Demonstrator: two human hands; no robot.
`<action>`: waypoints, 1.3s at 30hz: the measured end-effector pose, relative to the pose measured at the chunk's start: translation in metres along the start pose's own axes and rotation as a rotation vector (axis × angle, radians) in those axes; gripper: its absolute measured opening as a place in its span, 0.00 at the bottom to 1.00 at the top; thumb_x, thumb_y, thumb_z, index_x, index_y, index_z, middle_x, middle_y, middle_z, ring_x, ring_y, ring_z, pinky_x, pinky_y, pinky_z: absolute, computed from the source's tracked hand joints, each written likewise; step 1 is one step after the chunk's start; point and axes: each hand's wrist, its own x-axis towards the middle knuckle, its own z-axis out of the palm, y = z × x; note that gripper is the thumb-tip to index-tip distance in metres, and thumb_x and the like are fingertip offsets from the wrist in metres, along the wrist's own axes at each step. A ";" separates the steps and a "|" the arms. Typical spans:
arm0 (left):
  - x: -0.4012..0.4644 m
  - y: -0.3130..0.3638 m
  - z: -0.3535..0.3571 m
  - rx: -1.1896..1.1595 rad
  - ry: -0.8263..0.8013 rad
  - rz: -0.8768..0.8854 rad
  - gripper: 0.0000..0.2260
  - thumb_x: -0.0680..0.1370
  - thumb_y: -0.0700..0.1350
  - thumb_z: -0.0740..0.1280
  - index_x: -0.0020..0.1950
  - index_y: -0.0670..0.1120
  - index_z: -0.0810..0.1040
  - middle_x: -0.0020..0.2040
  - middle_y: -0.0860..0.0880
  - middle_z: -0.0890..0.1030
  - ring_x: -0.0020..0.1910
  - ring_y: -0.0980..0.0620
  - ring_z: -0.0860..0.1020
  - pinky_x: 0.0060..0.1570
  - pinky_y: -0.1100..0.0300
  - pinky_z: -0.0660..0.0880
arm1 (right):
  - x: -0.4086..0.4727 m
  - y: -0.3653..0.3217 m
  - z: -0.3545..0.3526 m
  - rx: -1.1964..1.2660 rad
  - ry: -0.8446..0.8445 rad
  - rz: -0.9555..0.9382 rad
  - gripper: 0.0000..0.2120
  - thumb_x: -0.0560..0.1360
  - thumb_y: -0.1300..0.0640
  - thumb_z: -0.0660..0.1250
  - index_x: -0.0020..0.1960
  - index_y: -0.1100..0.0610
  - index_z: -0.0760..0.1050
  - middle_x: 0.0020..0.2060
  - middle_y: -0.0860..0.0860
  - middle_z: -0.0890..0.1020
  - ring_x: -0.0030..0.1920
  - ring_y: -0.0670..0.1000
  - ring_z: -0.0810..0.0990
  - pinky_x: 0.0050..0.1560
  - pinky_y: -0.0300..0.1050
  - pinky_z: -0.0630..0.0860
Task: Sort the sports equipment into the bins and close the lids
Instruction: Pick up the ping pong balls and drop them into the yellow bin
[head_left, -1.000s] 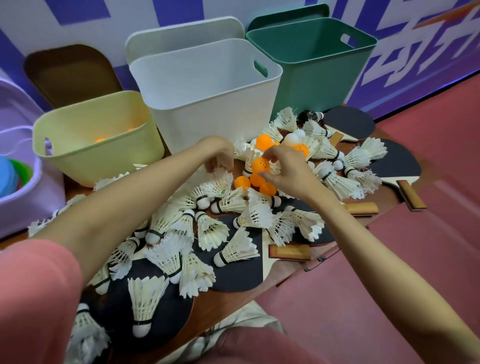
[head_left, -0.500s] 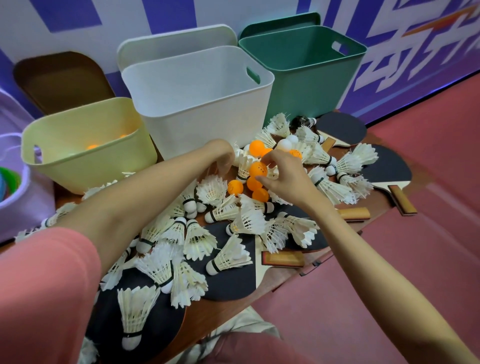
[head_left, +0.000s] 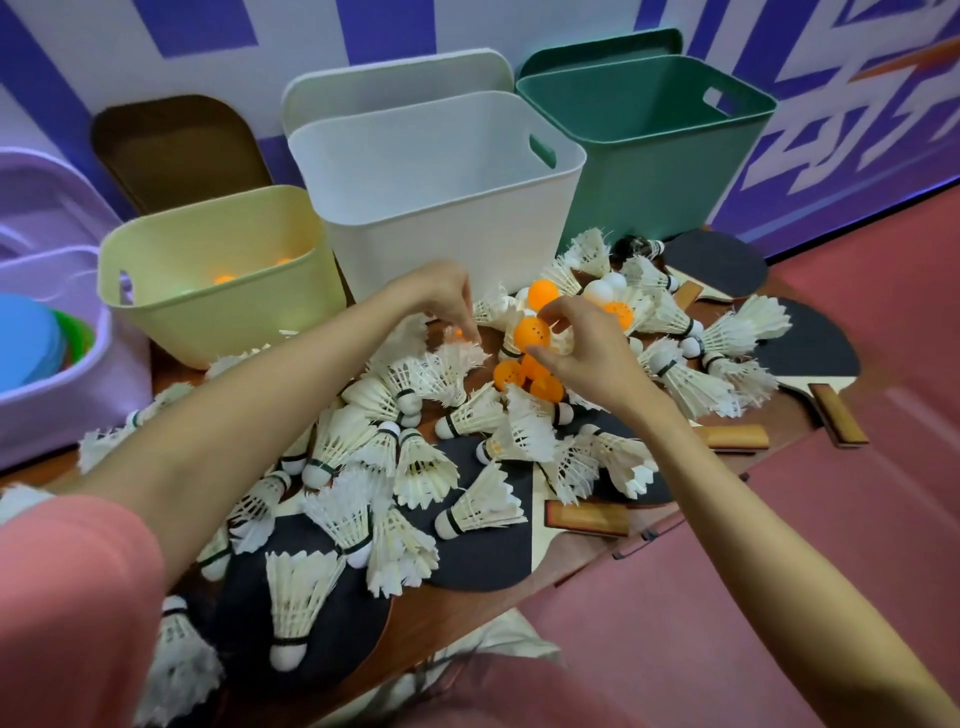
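Many white shuttlecocks (head_left: 478, 506) lie scattered over black table tennis paddles (head_left: 496, 556) on a low wooden table. A cluster of orange balls (head_left: 524, 371) and a few white balls (head_left: 602, 288) sits near the table's far middle. My right hand (head_left: 587, 348) pinches one orange ball (head_left: 532, 331) above that cluster. My left hand (head_left: 447, 301) reaches down with curled fingers to the shuttlecocks just left of the balls; what it holds is hidden. Behind stand a yellow bin (head_left: 208, 306) with orange balls inside, a white bin (head_left: 441, 208) and a green bin (head_left: 649, 156).
Three lids lean on the wall behind the bins: brown (head_left: 176, 150), white (head_left: 395, 83), green (head_left: 597, 49). A lilac tub (head_left: 47, 395) with blue and green items stands at the left. Red floor lies to the right of the table edge.
My right hand has lifted one orange ball slightly above the cluster. My left hand has shifted a little left, fingers pointing down at the shuttlecocks.
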 end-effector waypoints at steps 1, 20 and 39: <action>-0.003 -0.003 0.000 -0.061 0.045 0.019 0.18 0.64 0.50 0.80 0.48 0.43 0.83 0.43 0.49 0.82 0.42 0.51 0.77 0.40 0.61 0.73 | 0.000 -0.001 0.000 0.006 0.007 -0.001 0.15 0.72 0.52 0.71 0.55 0.58 0.75 0.49 0.53 0.79 0.50 0.53 0.77 0.53 0.58 0.73; -0.142 -0.159 -0.043 -0.671 0.906 -0.068 0.16 0.66 0.45 0.79 0.51 0.43 0.82 0.43 0.49 0.82 0.34 0.62 0.75 0.42 0.65 0.74 | 0.080 -0.133 0.057 0.135 0.159 -0.400 0.14 0.73 0.53 0.69 0.54 0.59 0.75 0.49 0.53 0.79 0.49 0.52 0.77 0.52 0.48 0.71; -0.136 -0.160 -0.026 -0.572 1.047 0.004 0.08 0.74 0.45 0.69 0.51 0.46 0.83 0.44 0.53 0.83 0.37 0.62 0.78 0.42 0.66 0.76 | 0.102 -0.138 0.042 -0.026 0.059 -0.437 0.13 0.75 0.56 0.66 0.58 0.60 0.75 0.52 0.55 0.78 0.53 0.54 0.75 0.55 0.45 0.68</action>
